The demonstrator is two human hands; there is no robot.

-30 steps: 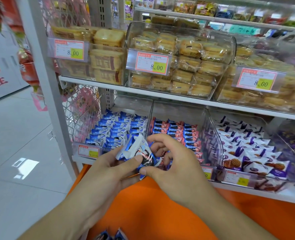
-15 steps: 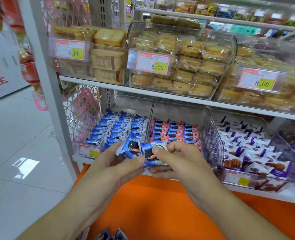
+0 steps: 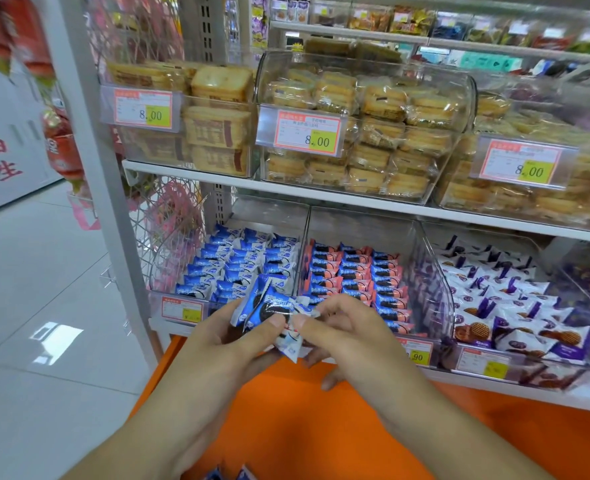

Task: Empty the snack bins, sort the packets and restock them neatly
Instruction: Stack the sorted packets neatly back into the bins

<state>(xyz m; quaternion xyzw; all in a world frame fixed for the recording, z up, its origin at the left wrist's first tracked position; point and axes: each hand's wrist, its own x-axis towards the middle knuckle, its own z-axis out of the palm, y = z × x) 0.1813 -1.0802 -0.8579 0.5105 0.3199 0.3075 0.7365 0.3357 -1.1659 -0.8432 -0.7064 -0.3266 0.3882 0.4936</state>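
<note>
Left hand: left hand (image 3: pixel 229 341) raised palm-in before the blue bin, thumb pressed on top of a small bunch of blue packets (image 3: pixel 269 308), fingers curled beneath.
Right hand: right hand (image 3: pixel 347 332) knuckles up, thumb and forefinger pinching the bunch's right end.
Packets: held just in front of the blue bin (image 3: pixel 224 265), above the orange surface (image 3: pixel 321 427).
Neighbours: pink packet bin (image 3: pixel 355 271) right of the blue bin; purple packet bin (image 3: pixel 504 299) further right.
Below: two more blue packets (image 3: pixel 229 474) at the bottom edge.

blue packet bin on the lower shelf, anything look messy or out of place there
The rows in the blue packet bin look tidy. The only strays are a few blue packets lying on the orange surface at the bottom edge, outside any bin.
</note>
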